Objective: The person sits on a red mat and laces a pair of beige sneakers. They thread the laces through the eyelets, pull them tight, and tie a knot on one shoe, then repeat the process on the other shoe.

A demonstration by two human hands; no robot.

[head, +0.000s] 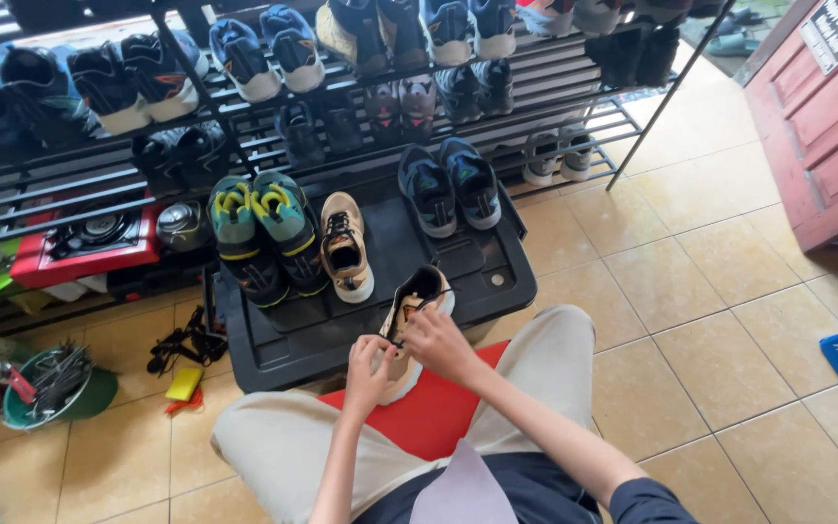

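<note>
Tan sneaker (417, 301) gripped by both hands (409, 354), fingers pinching its laces.

I see a tan shoe (417, 301) w/ matt mesh-like cloth upper, pale smooth rubber sole. Black lid (380, 291) under it: moulded plastic, slight sheen. Rack (574, 87): dark painted metal bars. Floor tiles (691, 320) glazed, semi-gloss. Trousers (555, 359) matt woven cloth, prob. cotton. Red seat (438, 412) looks smooth plastic.

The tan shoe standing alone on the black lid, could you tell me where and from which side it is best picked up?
Grip the tan shoe at its heel collar, reaching from the near side: the heel points toward the person, the opening faces up, and the teal shoes crowd its left.
</note>
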